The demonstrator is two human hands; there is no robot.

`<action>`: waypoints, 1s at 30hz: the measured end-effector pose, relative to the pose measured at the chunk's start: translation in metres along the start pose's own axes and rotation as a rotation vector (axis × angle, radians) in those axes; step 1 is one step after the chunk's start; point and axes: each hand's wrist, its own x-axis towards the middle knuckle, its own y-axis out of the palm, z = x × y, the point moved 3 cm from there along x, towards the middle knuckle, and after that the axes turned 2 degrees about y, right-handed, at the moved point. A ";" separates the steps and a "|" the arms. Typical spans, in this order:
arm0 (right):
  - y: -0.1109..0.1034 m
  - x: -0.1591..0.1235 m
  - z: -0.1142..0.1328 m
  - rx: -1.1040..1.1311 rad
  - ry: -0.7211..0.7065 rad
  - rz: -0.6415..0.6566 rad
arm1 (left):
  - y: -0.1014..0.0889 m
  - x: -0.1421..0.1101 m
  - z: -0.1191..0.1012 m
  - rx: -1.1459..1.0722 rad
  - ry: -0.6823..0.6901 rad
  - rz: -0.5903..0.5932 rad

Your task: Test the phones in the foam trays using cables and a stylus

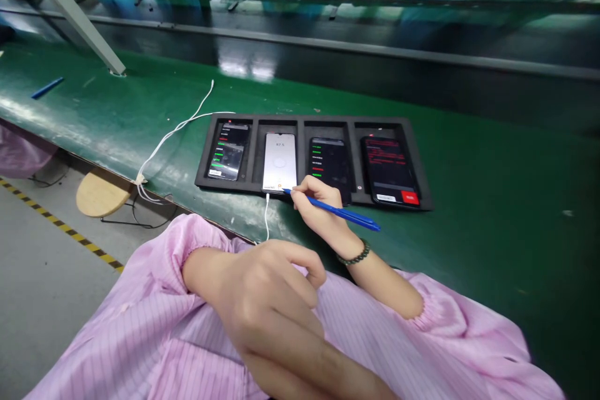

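Observation:
My right hand (321,203) is closed around a blue pen (347,214), its tip at the lower edge of a phone with a white screen (280,162). That phone lies in the second compartment from the left of a black foam tray (302,125). A white cable (267,215) runs to its bottom end. Dark-screened phones fill the other compartments: the far left phone (229,150), the third phone (330,162), partly behind my hand, and the far right phone (389,169) with red text. Close to the camera, my left hand (267,294) has curled fingers; its palm side is hidden.
The tray rests on a green bench (492,169). White cables (173,131) lie left of it, with another blue pen (47,87) farther off. A slanted post (75,12) meets the bench. A wooden stool (103,192) stands below. Blue-sleeved people work opposite.

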 end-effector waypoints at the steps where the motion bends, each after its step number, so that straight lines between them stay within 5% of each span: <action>1: 0.000 0.000 -0.001 -0.002 0.003 0.000 | 0.001 -0.001 0.001 -0.009 -0.018 0.017; 6: 0.000 -0.001 -0.003 -0.012 0.003 -0.024 | 0.003 -0.002 0.002 -0.002 -0.076 0.071; 13: -0.001 -0.001 -0.004 -0.008 0.008 -0.045 | -0.004 0.006 -0.004 0.107 0.110 -0.155; 20: -0.010 -0.004 -0.002 -0.039 -0.043 -0.067 | 0.001 0.002 -0.003 0.107 0.041 -0.102; 24: -0.041 0.005 -0.009 -0.364 -0.215 -0.218 | -0.007 0.006 -0.004 0.088 0.038 -0.206; 27: -0.060 0.007 -0.021 -0.689 -0.278 -0.235 | -0.012 0.009 -0.002 0.040 0.008 -0.173; 30: -0.069 -0.003 -0.028 -0.758 -0.345 -0.211 | -0.018 0.008 0.002 0.026 -0.058 -0.110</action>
